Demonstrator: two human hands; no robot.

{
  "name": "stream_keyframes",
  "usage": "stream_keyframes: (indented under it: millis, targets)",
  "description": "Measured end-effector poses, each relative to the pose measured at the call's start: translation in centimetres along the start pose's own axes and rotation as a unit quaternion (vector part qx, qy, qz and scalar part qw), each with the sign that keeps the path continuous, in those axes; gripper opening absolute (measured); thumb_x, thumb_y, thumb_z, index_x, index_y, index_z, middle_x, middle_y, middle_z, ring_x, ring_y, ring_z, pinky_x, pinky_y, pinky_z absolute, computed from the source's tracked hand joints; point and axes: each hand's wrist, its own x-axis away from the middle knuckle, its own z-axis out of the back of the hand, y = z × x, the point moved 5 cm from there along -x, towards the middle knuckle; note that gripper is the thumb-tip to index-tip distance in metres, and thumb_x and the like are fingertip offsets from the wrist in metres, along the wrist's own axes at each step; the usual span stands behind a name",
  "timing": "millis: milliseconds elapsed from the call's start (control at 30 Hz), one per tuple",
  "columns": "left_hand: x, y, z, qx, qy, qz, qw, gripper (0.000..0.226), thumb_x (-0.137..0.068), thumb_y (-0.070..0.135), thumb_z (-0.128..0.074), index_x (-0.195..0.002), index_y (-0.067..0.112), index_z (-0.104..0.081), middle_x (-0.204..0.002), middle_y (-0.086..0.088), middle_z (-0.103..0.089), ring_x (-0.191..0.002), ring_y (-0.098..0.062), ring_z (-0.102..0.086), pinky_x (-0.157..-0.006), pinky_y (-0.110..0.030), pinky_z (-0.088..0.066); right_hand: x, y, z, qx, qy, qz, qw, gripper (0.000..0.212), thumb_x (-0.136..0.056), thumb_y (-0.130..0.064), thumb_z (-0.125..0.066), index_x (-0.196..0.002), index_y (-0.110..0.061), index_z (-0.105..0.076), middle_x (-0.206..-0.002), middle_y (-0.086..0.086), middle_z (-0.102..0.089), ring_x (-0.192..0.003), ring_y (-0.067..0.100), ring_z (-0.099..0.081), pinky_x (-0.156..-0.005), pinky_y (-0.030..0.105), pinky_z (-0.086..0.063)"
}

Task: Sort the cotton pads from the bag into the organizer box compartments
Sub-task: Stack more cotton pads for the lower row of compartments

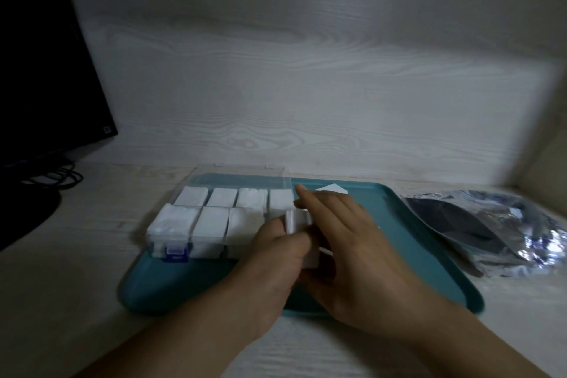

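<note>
Both hands meet over the near right corner of the box [211,218], hiding that corner and whatever compartment lies under them. The left hand [276,250] has its grip clenched around a small stack of pads [297,220], thumb curled across its near face; the stack stands on edge, its top pointing up and away, but motion blur smears its outline. The right hand [343,242] lies over the stack's right side with fingers fairly straight, index finger reaching toward the far edge; whether its grip pinches the pads cannot be told. The box sits on the left part of a teal tray [399,224], long axis running left to right, its visible compartments packed with white pads. A crinkled bag [491,230] lies on the surface right of the tray, cut off by glare. A dark monitor [40,70] stands far left.
</note>
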Motion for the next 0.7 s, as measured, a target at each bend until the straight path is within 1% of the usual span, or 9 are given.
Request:
stream_keyframes:
  millis: [100, 200, 267, 333, 433, 500, 567, 633, 700]
  targets:
    - [-0.18, -0.47, -0.08, -0.031, 0.007, -0.002, 1.0, 0.012, -0.094, 0.017, -0.061, -0.098, 0.025, -0.069, -0.082, 0.007, -0.076, -0.08, -0.008, -0.073, -0.072, -0.028, -0.054, -0.08, 0.04, -0.02, -0.004, -0.001, -0.01, 1.0, 0.075, -0.074, -0.037, -0.071, -0.142, -0.015, -0.044, -0.136, -0.003, -0.045, -0.127, 0.015, -0.041, -0.106, 0.027, -0.038]
    - [-0.07, -0.45, -0.01, -0.033, 0.008, 0.01, 0.999, 0.012, -0.092, 0.014, -0.062, -0.096, 0.021, -0.07, -0.084, 0.0, -0.076, -0.085, -0.015, -0.073, -0.075, -0.034, -0.054, -0.15, -0.05, 0.15, -0.02, 0.004, -0.011, 1.0, 0.065, -0.074, -0.034, -0.072, -0.133, -0.019, -0.051, -0.132, -0.005, -0.046, -0.125, 0.014, -0.043, -0.102, 0.029, -0.04]
    - [-0.05, -0.41, 0.16, -0.033, 0.013, 0.015, 0.999, 0.011, -0.091, 0.012, -0.063, -0.096, 0.018, -0.071, -0.086, -0.004, -0.077, -0.088, -0.019, -0.073, -0.08, -0.038, -0.055, -0.1, -0.19, 0.25, -0.014, 0.007, -0.008, 1.0, 0.065, -0.074, -0.034, -0.072, -0.133, -0.02, -0.05, -0.133, -0.006, -0.045, -0.125, 0.013, -0.042, -0.102, 0.028, -0.04]
    - [0.02, -0.25, 0.07, -0.036, 0.011, 0.016, 0.999, 0.012, -0.091, 0.009, -0.062, -0.095, 0.016, -0.071, -0.087, -0.005, -0.077, -0.088, -0.02, -0.073, -0.084, -0.04, -0.056, -0.05, -0.34, 0.16, -0.001, -0.001, 0.003, 1.0, 0.071, -0.073, -0.034, -0.072, -0.138, -0.021, -0.046, -0.137, -0.006, -0.043, -0.13, 0.013, -0.039, -0.106, 0.028, -0.037]
    - [0.18, -0.08, -0.42, -0.049, 0.015, 0.034, 0.998, 0.014, -0.092, 0.005, -0.06, -0.093, 0.016, -0.068, -0.093, -0.011, -0.074, -0.094, -0.026, -0.07, -0.094, -0.045, -0.054, -0.06, -0.54, -0.24, 0.005, -0.021, 0.026, 0.999, 0.078, -0.072, -0.031, -0.073, -0.142, -0.019, -0.043, -0.14, -0.006, -0.042, -0.135, 0.015, -0.035, -0.11, 0.031, -0.034]
    - [0.03, -0.08, -0.42, -0.064, 0.021, 0.032, 0.997, 0.018, -0.093, 0.003, -0.056, -0.086, 0.016, -0.065, -0.088, -0.009, -0.072, -0.088, -0.022, -0.069, -0.087, -0.04, -0.055, -0.06, -0.57, -0.27, -0.01, -0.015, 0.032, 0.999, 0.079, -0.071, -0.026, -0.075, -0.142, -0.019, -0.043, -0.138, -0.006, -0.046, -0.134, 0.015, -0.038, -0.109, 0.031, -0.034]
    - [-0.18, -0.3, -0.42, -0.066, 0.013, 0.034, 0.997, 0.015, -0.094, 0.007, -0.057, -0.089, 0.016, -0.068, -0.086, -0.006, -0.075, -0.086, -0.019, -0.07, -0.082, -0.037, -0.055, 0.0, -0.63, -0.23, -0.04, -0.011, 0.027, 0.999, 0.086, -0.073, -0.026, -0.075, -0.148, -0.018, -0.033, -0.138, -0.005, -0.048, -0.132, 0.014, -0.04, -0.108, 0.031, -0.034]
    - [-0.06, -0.26, -0.31, -0.059, 0.005, 0.046, 0.997, 0.011, -0.093, 0.015, -0.062, -0.097, 0.019, -0.072, -0.09, -0.005, -0.077, -0.091, -0.024, -0.073, -0.089, -0.043, -0.056, 0.1, -0.7, -0.17, -0.068, -0.013, 0.023, 0.997, 0.098, -0.077, -0.032, -0.074, -0.155, -0.018, -0.016, -0.138, -0.004, -0.047, -0.129, 0.013, -0.042, -0.107, 0.029, -0.036]
    - [-0.12, -0.12, -0.21, -0.055, -0.001, 0.048, 0.997, 0.012, -0.093, 0.017, -0.063, -0.099, 0.018, -0.073, -0.091, -0.007, -0.077, -0.092, -0.028, -0.073, -0.091, -0.046, -0.056, 0.16, -0.6, -0.05, -0.067, -0.01, 0.019, 0.998, 0.105, -0.078, -0.038, -0.074, -0.156, -0.019, -0.006, -0.138, -0.005, -0.046, -0.127, 0.013, -0.043, -0.107, 0.027, -0.035]
